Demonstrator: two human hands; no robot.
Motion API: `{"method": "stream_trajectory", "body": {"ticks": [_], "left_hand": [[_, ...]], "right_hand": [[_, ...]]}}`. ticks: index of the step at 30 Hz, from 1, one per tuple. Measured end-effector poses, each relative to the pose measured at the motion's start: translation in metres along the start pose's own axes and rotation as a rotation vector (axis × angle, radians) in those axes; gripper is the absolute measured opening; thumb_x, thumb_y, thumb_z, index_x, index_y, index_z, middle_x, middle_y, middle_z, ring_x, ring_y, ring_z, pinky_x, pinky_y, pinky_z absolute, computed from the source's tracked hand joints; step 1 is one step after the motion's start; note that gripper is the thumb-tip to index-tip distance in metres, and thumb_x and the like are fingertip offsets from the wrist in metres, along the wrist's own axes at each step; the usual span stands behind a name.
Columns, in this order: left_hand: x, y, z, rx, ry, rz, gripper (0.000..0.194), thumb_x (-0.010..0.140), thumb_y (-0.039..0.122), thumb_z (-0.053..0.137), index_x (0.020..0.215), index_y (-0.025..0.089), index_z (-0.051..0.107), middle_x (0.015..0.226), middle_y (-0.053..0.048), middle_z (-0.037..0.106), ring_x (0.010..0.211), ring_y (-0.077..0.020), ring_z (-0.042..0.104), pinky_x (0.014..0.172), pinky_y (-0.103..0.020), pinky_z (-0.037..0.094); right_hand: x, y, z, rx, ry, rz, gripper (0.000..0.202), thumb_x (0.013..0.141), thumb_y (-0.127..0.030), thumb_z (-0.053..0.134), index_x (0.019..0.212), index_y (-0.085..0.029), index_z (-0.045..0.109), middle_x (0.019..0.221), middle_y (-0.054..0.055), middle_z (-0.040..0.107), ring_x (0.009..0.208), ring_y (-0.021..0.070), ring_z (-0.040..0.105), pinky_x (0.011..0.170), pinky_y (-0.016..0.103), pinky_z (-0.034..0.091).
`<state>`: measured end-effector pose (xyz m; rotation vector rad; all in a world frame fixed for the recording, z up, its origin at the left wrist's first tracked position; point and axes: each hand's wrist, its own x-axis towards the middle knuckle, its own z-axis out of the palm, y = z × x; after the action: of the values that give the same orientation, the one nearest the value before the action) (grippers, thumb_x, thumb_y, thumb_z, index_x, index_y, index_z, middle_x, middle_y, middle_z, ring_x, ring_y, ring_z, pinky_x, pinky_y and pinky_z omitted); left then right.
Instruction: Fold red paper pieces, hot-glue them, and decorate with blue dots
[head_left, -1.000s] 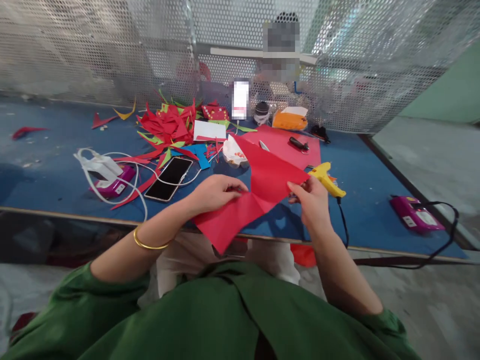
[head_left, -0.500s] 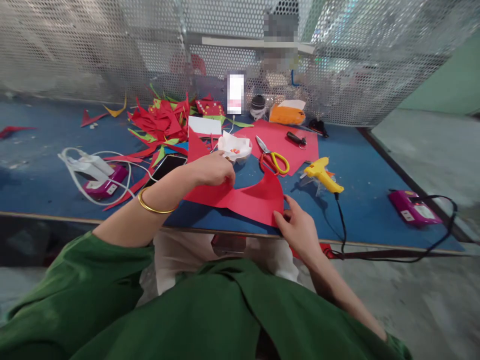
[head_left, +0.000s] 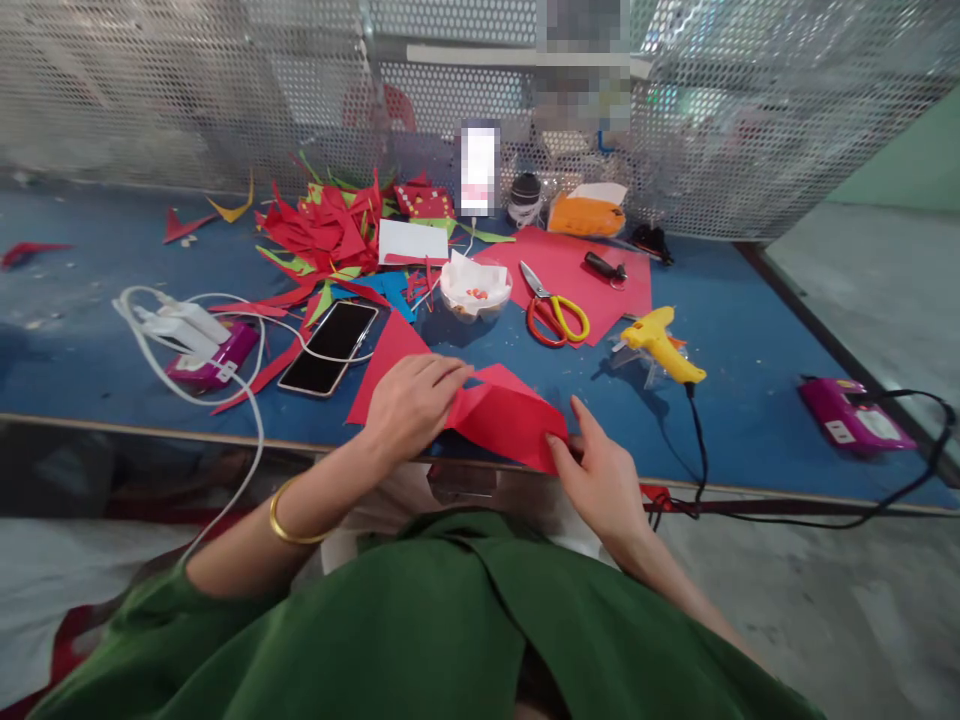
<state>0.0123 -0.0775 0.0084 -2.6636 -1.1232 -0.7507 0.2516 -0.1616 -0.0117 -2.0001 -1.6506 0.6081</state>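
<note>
A folded red paper sheet lies at the table's near edge, its right part raised in a bend. My left hand rests over its middle, fingers together and pointing right; its fingertips touch the fold, and whether they pinch it is unclear. At the sheet's right corner, my right hand grips the edge between thumb and fingers. Beyond the paper stand a white paper-lined bowl with small orange-red bits and scissors with red and yellow handles.
A black phone and white cables lie left, beside a purple power box. Red and green scraps are heaped behind. A yellow glue gun and another purple box are at right. A lit phone stands at the back.
My left hand has moved back toward me and left, away from the bowl. The red paper's raised right part has folded lower. My right hand stays at its corner.
</note>
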Motion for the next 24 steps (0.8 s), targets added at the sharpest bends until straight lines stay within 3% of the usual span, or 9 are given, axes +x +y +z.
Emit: {"method": "stream_trajectory", "body": {"ticks": [3, 7, 11, 20, 24], "left_hand": [[-0.022, 0.008, -0.002, -0.048, 0.035, -0.163, 0.029, 0.099, 0.026, 0.048, 0.115, 0.019, 0.071, 0.112, -0.009, 0.075, 0.103, -0.0248, 0.068, 0.092, -0.041, 0.053], [-0.025, 0.004, 0.003, -0.129, -0.163, -0.062, 0.039, 0.099, 0.039, 0.05, 0.126, 0.017, 0.066, 0.132, -0.012, 0.067, 0.125, -0.0296, 0.059, 0.106, -0.048, 0.046], [-0.024, 0.001, 0.011, -0.121, -0.266, 0.015, 0.04, 0.098, 0.043, 0.052, 0.123, 0.017, 0.068, 0.133, -0.012, 0.066, 0.127, -0.0309, 0.057, 0.108, -0.05, 0.044], [-0.029, 0.005, 0.012, -0.14, -0.28, 0.016, 0.041, 0.098, 0.044, 0.052, 0.127, 0.018, 0.066, 0.134, -0.015, 0.064, 0.127, -0.032, 0.058, 0.106, -0.053, 0.045], [-0.036, 0.007, 0.01, -0.118, -0.208, 0.03, 0.038, 0.098, 0.042, 0.052, 0.122, 0.018, 0.069, 0.13, -0.013, 0.068, 0.122, -0.0307, 0.062, 0.105, -0.051, 0.046]], "right_hand": [[0.006, 0.004, -0.005, -0.025, 0.058, -0.043, 0.069, 0.089, -0.05, 0.042, 0.145, -0.012, 0.045, 0.075, 0.005, 0.074, 0.075, 0.0282, 0.069, 0.065, 0.036, 0.044], [0.016, 0.01, -0.01, -0.109, 0.129, -0.069, 0.062, 0.09, -0.05, 0.043, 0.14, -0.015, 0.05, 0.079, 0.005, 0.074, 0.072, 0.0261, 0.068, 0.061, 0.033, 0.04], [0.021, 0.012, -0.01, -0.219, 0.152, -0.043, 0.055, 0.09, -0.048, 0.044, 0.134, -0.017, 0.055, 0.085, 0.006, 0.075, 0.076, 0.0271, 0.069, 0.059, 0.032, 0.037], [0.026, 0.015, -0.008, -0.355, 0.163, -0.05, 0.049, 0.091, -0.042, 0.05, 0.133, -0.018, 0.054, 0.09, 0.005, 0.077, 0.072, 0.0241, 0.069, 0.054, 0.031, 0.032], [0.026, 0.017, -0.008, -0.363, 0.166, -0.057, 0.048, 0.09, -0.042, 0.049, 0.131, -0.018, 0.056, 0.088, 0.006, 0.076, 0.072, 0.0244, 0.069, 0.055, 0.031, 0.032]]}}
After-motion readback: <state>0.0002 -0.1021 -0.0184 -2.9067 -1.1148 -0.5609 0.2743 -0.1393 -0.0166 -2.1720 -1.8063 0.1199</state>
